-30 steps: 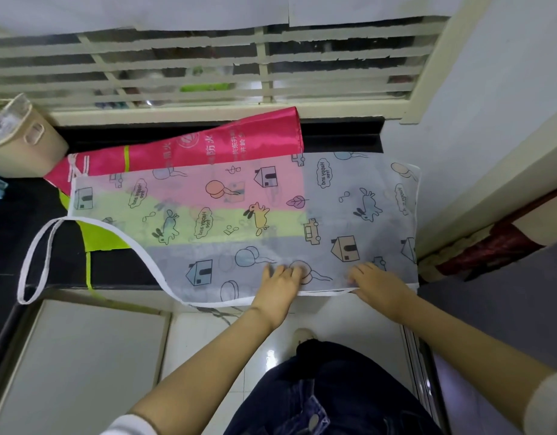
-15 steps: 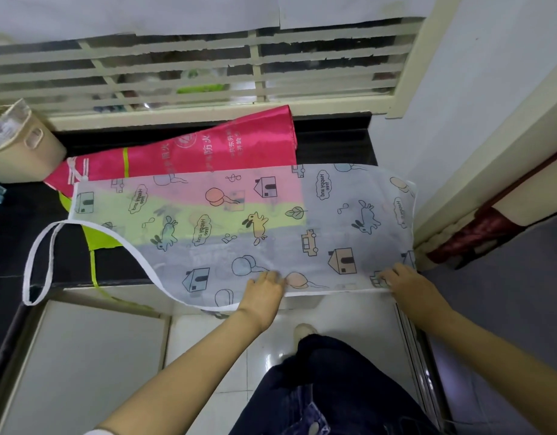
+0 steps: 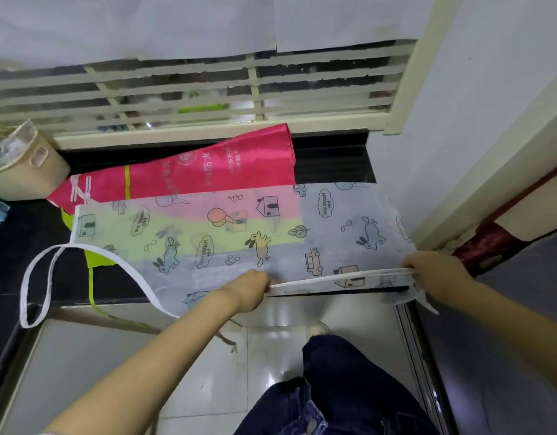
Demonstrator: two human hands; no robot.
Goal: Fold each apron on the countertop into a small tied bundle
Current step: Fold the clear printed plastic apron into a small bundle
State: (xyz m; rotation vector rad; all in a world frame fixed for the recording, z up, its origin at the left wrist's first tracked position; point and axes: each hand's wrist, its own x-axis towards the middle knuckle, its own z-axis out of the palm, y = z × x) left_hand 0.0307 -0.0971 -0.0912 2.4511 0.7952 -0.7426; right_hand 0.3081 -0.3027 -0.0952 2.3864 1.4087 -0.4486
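The printed apron (image 3: pixel 333 227) lies flat on the dark surface (image 3: pixel 333 158), partly over a pink apron (image 3: pixel 208 164). Its long axis runs left to right, and the neck loop (image 3: pixel 38 277) trails off the left end. The left hand (image 3: pixel 250 291) and right hand (image 3: pixel 434 273) each have a pinching grip on the near hem (image 3: pixel 340 279), raised just off the surface edge. All the cloth lies beyond the 2 grips, toward the window (image 3: pixel 189 89).

Judgement: the fold must carry the hem away from the person, across the short axis. The right hand is at the corner and the left hand near mid-length, so the bib end is unsupported.
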